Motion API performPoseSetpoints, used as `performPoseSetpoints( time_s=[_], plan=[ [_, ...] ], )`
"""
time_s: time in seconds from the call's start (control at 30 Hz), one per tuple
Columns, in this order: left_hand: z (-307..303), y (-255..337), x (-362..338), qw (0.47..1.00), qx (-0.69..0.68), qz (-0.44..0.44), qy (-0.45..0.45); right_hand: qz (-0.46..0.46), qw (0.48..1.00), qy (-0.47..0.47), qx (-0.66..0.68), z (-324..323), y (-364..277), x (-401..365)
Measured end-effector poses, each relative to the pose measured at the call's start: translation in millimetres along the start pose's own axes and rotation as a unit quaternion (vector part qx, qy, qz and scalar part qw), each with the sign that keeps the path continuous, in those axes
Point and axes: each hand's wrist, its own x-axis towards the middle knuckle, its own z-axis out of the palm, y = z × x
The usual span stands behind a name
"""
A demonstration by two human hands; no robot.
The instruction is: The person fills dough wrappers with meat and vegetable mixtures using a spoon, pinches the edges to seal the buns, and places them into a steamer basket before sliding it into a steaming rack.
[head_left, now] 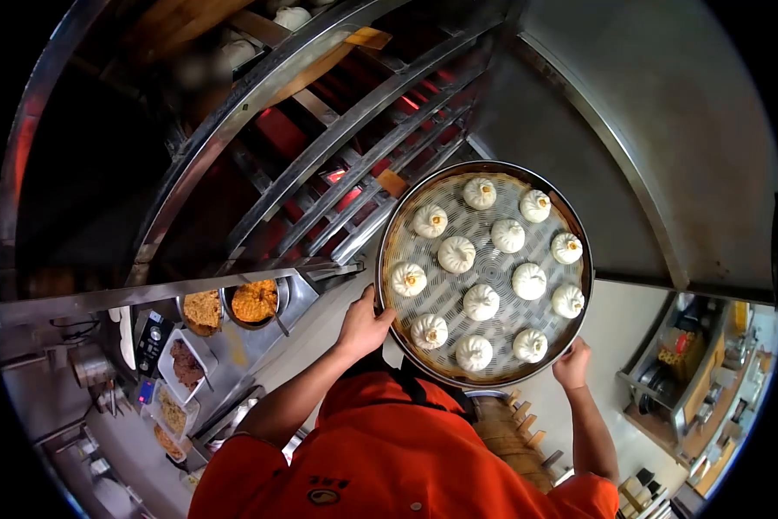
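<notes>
A round metal-rimmed steamer tray (pixel 389 206) is held out in front of my red shirt. Several white pleated buns (pixel 481 302) sit spaced apart on its woven mat, some with an orange spot on top. My left hand (pixel 365 323) grips the tray's lower left rim, thumb over the edge. At the lower right rim, my right hand (pixel 572 363) holds the tray, its fingers partly hidden beneath it.
A metal rack (pixel 320 143) stands at the upper left. Bowls of filling (pixel 255 302) and a tub of dark filling (pixel 187 367) rest on the left counter. Stacked steamers (pixel 512 437) are below the tray. Shelving (pixel 700 381) stands at the right.
</notes>
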Motion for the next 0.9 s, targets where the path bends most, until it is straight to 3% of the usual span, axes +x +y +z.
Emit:
performPoseSetpoints(
  time_s=[0.27, 0.4, 0.47, 0.53, 0.6, 0.7, 0.8, 0.9],
  plan=[
    [19.0, -46.8, -13.1, 0.992, -0.079, -0.036, 0.089, -0.133, 0.991, -0.016, -0.002, 36.2, 3.5, 63.7],
    [1.7, -67.1, 14.9, 0.977, -0.155, -0.100, 0.105, -0.137, 0.988, -0.060, 0.036, 78.4, -24.7, 126.2],
    [0.7, -90.1, 26.9, 0.978, -0.149, -0.062, 0.135, -0.159, 0.985, -0.067, 0.035, 94.6, -34.8, 152.1],
    [-5.9, -95.6, 34.2, 0.975, -0.114, -0.099, 0.164, -0.188, 0.979, -0.053, 0.052, 119.2, -44.0, 177.8],
    [-10.6, -92.7, 46.1, 0.966, -0.151, -0.117, 0.176, -0.160, 0.982, -0.087, 0.040, 141.4, -57.1, 208.1],
    [-7.5, -97.9, 53.2, 0.855, -0.459, -0.135, 0.203, -0.148, 0.980, -0.130, 0.033, 159.9, -74.7, 246.6],
    [16.8, -103.5, 52.7, 0.825, -0.460, -0.209, 0.253, -0.165, 0.975, -0.139, 0.047, 201.7, -104.8, 295.1],
    [37.0, -90.3, 65.3, 0.837, -0.487, -0.227, 0.099, -0.165, 0.973, -0.149, 0.064, 245.7, -138.0, 338.4]
  ],
)
